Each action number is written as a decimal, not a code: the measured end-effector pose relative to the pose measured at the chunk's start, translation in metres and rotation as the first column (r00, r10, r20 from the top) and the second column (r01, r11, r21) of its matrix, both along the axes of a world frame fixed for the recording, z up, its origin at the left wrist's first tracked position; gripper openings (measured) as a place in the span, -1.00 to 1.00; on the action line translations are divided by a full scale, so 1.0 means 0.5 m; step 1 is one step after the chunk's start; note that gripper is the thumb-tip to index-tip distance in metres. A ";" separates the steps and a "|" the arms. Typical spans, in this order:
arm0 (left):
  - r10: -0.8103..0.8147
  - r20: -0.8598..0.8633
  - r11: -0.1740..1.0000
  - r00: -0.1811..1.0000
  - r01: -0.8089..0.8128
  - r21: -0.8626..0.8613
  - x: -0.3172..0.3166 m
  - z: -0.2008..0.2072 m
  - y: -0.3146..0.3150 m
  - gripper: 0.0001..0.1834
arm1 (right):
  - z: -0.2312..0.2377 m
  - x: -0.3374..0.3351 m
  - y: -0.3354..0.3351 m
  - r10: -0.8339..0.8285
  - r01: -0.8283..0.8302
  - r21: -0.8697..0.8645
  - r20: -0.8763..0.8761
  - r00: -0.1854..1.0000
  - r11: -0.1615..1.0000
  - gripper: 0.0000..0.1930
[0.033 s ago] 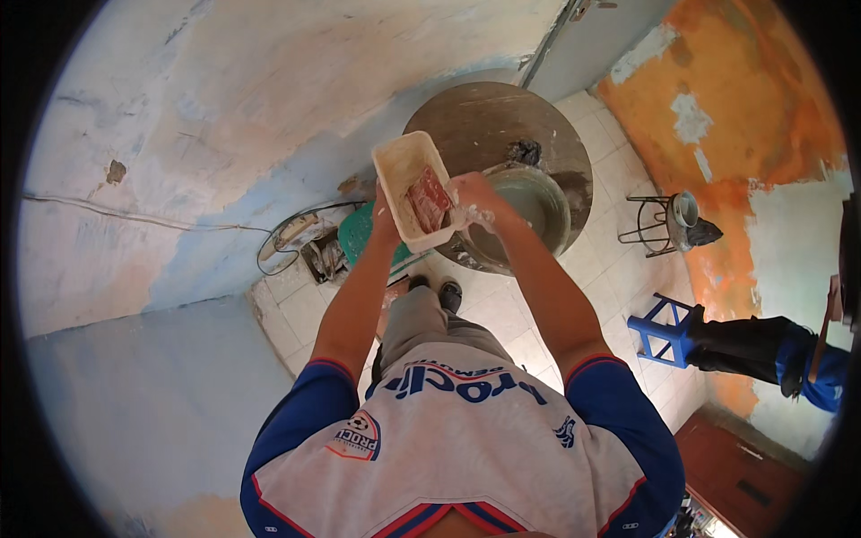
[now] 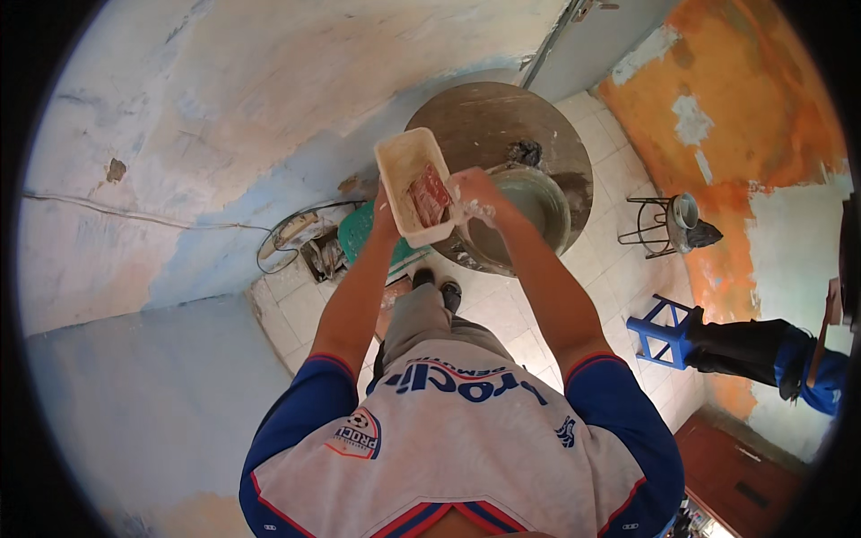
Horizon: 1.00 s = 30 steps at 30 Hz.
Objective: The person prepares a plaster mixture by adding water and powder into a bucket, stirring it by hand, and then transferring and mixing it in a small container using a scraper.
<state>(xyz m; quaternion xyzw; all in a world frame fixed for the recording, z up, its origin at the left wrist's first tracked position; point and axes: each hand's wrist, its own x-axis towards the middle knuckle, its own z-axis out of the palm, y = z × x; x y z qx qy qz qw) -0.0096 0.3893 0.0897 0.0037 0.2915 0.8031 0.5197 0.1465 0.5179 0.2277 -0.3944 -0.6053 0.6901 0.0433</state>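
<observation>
A cream rectangular tray [image 2: 395,191], smeared with pale paste, is held up in front of me. My left hand [image 2: 384,215] grips its left wall, the fingers mostly hidden behind it. Inside lies a red flat scraper [image 2: 428,195] streaked with white. My right hand [image 2: 480,197], its fingers coated in pale paste, is closed at the tray's right rim against the scraper's edge; the exact grip is partly hidden. Below and to the right, a large round basin [image 2: 538,211] holding greyish contents stands on a round brown table [image 2: 466,112].
A crumpled dark bag [image 2: 525,152] rests beside the basin. Left of the table are a green seat [image 2: 357,231] and a box of odds and ends [image 2: 325,258]. At right stand a metal stool [image 2: 644,231] with a bucket [image 2: 685,211], a blue stool [image 2: 662,334] and another person [image 2: 753,350].
The tray has moved very slightly upward in the picture, with both hands along with it. The red scraper sits at a slightly different angle inside.
</observation>
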 end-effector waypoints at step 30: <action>-0.004 -0.574 0.750 0.819 -0.378 -0.543 0.122 0.122 -0.007 -0.69 | -0.109 0.183 0.234 0.119 -0.238 0.370 0.317 0.941 0.898 -0.67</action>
